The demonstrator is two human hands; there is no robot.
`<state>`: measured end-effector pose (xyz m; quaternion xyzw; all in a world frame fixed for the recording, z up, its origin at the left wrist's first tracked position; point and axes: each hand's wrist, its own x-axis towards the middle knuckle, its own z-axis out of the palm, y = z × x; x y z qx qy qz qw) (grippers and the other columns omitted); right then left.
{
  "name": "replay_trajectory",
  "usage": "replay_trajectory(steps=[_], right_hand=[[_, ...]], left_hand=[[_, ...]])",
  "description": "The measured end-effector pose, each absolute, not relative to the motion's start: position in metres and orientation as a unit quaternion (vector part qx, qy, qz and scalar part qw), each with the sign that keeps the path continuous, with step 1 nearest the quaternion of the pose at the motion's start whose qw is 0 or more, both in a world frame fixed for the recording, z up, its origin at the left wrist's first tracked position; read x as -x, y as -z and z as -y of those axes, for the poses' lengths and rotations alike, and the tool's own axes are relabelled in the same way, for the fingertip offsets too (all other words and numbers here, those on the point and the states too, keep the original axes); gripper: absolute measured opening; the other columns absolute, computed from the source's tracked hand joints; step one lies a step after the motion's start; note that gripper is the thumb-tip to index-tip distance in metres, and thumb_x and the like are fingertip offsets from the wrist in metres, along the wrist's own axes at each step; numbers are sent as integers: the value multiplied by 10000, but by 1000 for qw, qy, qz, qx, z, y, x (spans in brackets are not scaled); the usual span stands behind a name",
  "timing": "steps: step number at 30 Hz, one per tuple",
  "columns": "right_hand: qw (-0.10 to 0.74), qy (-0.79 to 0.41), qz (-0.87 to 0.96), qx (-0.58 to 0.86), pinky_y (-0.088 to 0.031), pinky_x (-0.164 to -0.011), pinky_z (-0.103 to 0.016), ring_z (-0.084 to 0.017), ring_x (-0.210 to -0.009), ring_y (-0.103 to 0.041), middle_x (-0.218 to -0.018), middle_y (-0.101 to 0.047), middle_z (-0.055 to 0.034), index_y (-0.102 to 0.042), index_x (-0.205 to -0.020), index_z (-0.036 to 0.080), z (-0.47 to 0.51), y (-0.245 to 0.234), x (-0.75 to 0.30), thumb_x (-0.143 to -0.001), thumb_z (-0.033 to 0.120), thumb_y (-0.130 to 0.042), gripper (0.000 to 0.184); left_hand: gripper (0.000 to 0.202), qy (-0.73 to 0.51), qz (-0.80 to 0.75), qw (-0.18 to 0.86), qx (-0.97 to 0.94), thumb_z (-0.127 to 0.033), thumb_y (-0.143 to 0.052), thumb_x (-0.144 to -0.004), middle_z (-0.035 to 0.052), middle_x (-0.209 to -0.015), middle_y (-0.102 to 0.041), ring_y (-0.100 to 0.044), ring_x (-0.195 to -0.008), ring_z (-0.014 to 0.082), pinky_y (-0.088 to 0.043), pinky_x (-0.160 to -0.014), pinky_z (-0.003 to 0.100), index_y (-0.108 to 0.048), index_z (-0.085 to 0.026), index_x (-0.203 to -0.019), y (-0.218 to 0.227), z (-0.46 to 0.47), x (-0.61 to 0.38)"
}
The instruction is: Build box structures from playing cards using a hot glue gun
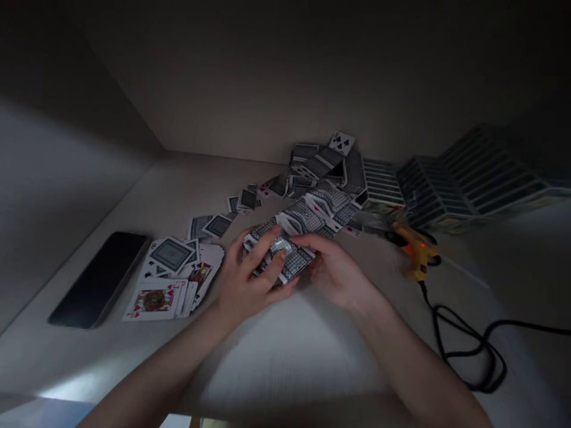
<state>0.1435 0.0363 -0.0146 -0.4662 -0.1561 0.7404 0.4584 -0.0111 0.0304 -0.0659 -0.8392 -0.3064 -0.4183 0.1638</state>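
**At Mid-Table, Two Grips on One Card Bundle (285, 257)**

Near the middle of the pale table (289, 356), just ahead of my wrists, sits the card bundle, a small clump of face-down playing cards with grey patterned backs, tilted and held a little off the surface. My left grip (250, 279) is closed around its near-left side, with fingers (266, 239) draped over the top and the thumb pressed against the lower edge. My right grip (336, 270) closes on the opposite side, fingertips curled onto the bundle's right edge and palm turned inward — so both have hold of the same piece.

To the left lie loose cards (172, 254), some face down and some face up, with a jack of hearts (154, 300) nearest me. Further left, well apart from them, a dark phone (100, 279) lies flat with its screen black.

Behind the bundle a jumbled heap of cards (319, 178) runs back toward the wall (267, 77), and a face-up clubs card (342, 142) sticks out at its top. To the right of the heap, stacked card blocks (446, 184) stand in rows against the wall. Near my right grip a yellow glue gun (417, 252) rests on the table, showing an orange glow — its black cord (468, 351) loops toward the right edge.
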Motion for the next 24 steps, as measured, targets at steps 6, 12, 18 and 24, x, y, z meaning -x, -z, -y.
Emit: replay_trajectory(steps=[6, 12, 18, 24], right_hand=[[456, -750, 126, 462, -432, -697, -238, -125, -738, -598, -756, -704, 34, -711, -690, 206, -36, 12, -141, -590, 172, -712, 106], [458, -756, 135, 448, -423, -740, -256, -140, -769, -599, -749, -705, 29, -715, -679, 205, -36, 12, -141, -564, 187, -735, 118], [469, -749, 133, 449, -397, -753, -270, -138, -747, -580, -693, -683, 39, -700, -627, 202, -35, 10, -141, -531, 187, -732, 102], [461, -750, 129, 457, -391, -726, -268, -136, -727, -570, -652, -659, 41, -681, -605, 204, -35, 9, -140, -539, 187, -725, 81]], left_hand=[[382, 421, 313, 166, 835, -393, -688, -735, 162, -1295, -564, -550, -1180, 245, -452, -973, 492, -495, -229, -1022, 67, -31, 11], [394, 431, 306, 157, 834, -352, -694, -738, 209, -1277, -564, -564, -1163, 272, -449, -952, 503, -487, -198, -1036, 67, -30, 10], [386, 447, 299, 151, 830, -320, -696, -734, 218, -1258, -571, -575, -1151, 278, -438, -952, 512, -483, -186, -1027, 70, -30, 9], [373, 458, 298, 142, 825, -313, -696, -722, 220, -1274, -555, -566, -1154, 279, -438, -948, 518, -492, -183, -1005, 71, -32, 8]])
